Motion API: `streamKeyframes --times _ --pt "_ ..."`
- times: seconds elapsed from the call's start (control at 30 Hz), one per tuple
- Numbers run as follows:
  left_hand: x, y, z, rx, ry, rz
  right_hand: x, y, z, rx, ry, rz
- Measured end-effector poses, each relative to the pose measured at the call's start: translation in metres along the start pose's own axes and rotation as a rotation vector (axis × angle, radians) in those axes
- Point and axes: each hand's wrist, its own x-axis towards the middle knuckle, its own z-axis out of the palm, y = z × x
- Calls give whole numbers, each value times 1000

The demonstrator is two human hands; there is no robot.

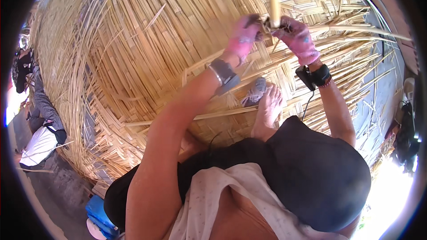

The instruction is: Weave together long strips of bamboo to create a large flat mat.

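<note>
My left hand [243,39] wears a pink glove and is blurred, its fingers curled at something small and dark that I cannot make out. My right hand [298,40], also pink-gloved, is closed round the lower end of a pale cane strip [273,2] that rises toward the top edge. Both hands are close together over a large mat of split cane [147,31], part tightly woven, part loose strands. Below them a grey cloth-like item [252,94] lies beside my bare right foot [269,109].
Another person [42,142] in white and dark clothing is at the far left. A blue container [100,213] is at the lower left. Dark items [404,129] hang or lie at the right rim. Long loose strands stick out past the mat onto the grey floor [60,186].
</note>
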Motion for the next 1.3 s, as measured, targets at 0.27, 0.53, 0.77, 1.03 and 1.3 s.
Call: streamKeyframes --times 0.27,0.53,0.77,1.03,1.3 --pt "-27 8 -74 941 175 627 30 32 -34 -1006 -344 -114" --pt "-44 0 -80 1221 41 318 47 37 -22 -1190 -271 -162" --pt "-48 3 -77 1393 0 169 49 15 -16 -871 -40 -215" --pt "-50 8 -78 1406 43 208 64 7 16 -249 47 228" --pt "-47 6 -102 1127 326 239 27 -6 -7 -140 152 19"
